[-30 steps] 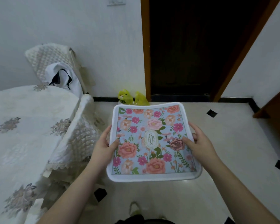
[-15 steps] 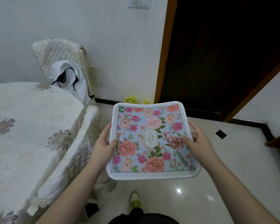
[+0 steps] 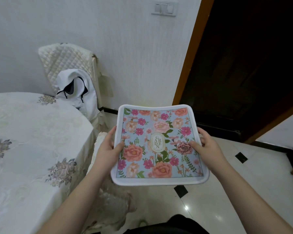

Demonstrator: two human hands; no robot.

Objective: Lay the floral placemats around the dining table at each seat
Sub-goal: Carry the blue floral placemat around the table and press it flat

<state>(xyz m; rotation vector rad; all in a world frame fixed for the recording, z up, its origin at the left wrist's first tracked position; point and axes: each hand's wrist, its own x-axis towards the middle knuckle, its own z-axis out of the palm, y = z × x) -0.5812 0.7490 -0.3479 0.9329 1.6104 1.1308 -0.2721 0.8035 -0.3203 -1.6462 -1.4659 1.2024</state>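
Note:
A floral placemat (image 3: 159,146), light blue with pink and orange flowers and a white border, is held flat in the air in front of me, above the floor and to the right of the table. My left hand (image 3: 107,147) grips its left edge, thumb on top. My right hand (image 3: 206,146) grips its right edge, thumb on top too. The dining table (image 3: 29,146), under a white embroidered cloth, fills the left side. No placemat lies on the part of the table that I see.
A chair with a quilted cream cover (image 3: 69,65) stands behind the table against the wall, a white bag (image 3: 78,93) on it. Another covered chair (image 3: 101,146) is tucked by the table edge near my left hand. A dark doorway (image 3: 243,65) opens at the right.
My view has swung left and up, bringing the table and the back chair closer to centre. Both hands keep the same hold on the placemat.

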